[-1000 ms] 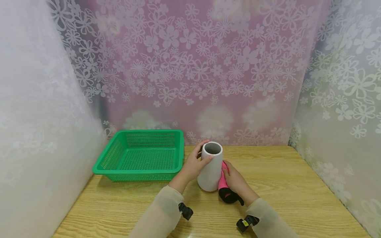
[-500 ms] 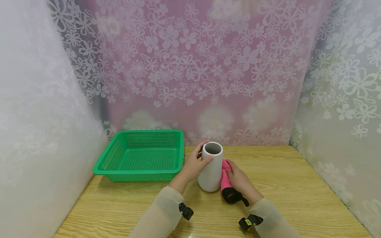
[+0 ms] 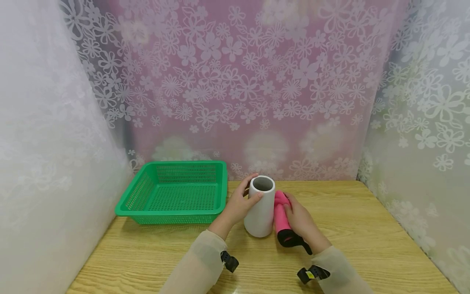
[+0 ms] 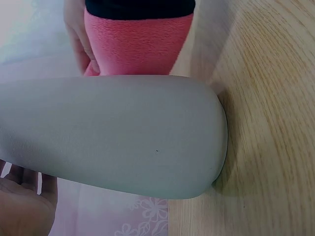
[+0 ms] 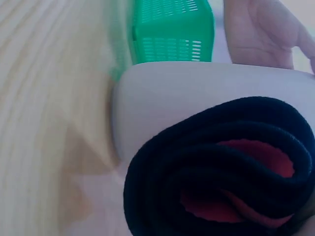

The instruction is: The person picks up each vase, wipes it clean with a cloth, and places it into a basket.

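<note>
Head view: where does the white vase [image 3: 258, 218] stand, and how is it held?

— Upright on the wood-grain table [image 3: 352, 228], just right of the green plastic basket [image 3: 172, 212]. Its narrow upper part is clasped between thumb and fingers of the left hand [image 3: 238, 205]. The pink fleece cloth [image 3: 281, 216] is gripped, bunched, in the right hand [image 3: 300, 219], close beside the vase; whether the two touch cannot be told.

Left wrist view?

— The vase is seen lying across the frame, smooth, matt, widened towards the base. The cloth is partly hidden behind it; a short pile and a black band [image 4: 140, 10] are shown.

Handling?

— Ceramic is suspected: rigid, rather heavy, breakable if tipped, a little slippery. Best steadied at the narrow upper part, with the broad base kept flat.

Right wrist view?

— The black band is seen end-on, folded in loose layers with pink inside. Softness and little weight are expected; best pinched through several layers. The right hand is barely shown here, so its grip is read from the head view.
</note>
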`<state>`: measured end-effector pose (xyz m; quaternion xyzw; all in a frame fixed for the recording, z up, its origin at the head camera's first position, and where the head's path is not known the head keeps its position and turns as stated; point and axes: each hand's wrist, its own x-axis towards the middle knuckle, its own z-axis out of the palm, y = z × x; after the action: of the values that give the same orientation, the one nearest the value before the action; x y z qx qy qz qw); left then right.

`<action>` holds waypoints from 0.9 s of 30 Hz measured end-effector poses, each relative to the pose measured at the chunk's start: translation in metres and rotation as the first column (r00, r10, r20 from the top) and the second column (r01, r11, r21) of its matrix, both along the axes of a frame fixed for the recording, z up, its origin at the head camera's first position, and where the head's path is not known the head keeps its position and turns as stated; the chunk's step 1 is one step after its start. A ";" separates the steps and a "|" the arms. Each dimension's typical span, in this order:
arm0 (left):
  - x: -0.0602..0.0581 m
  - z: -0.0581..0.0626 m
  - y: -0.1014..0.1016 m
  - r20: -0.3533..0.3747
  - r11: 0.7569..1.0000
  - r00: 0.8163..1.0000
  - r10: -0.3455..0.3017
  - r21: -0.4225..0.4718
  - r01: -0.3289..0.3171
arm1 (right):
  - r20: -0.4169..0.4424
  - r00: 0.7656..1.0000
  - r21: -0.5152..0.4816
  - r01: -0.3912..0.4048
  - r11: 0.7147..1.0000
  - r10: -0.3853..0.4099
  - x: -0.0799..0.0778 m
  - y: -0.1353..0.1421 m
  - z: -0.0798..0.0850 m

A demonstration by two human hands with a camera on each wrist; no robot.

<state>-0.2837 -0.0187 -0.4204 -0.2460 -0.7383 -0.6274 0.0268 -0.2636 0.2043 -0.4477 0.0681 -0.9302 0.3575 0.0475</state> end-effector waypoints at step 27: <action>0.001 0.002 0.000 0.033 1.000 0.999 0.001 -0.009 -0.001 | -0.256 0.967 -0.084 -0.025 0.996 0.003 0.023 0.001 0.057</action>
<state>-0.2824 -0.0188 -0.4182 -0.2352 -0.7414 -0.6283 0.0137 -0.2404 0.2052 -0.3907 0.1182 -0.8994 0.3861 0.1674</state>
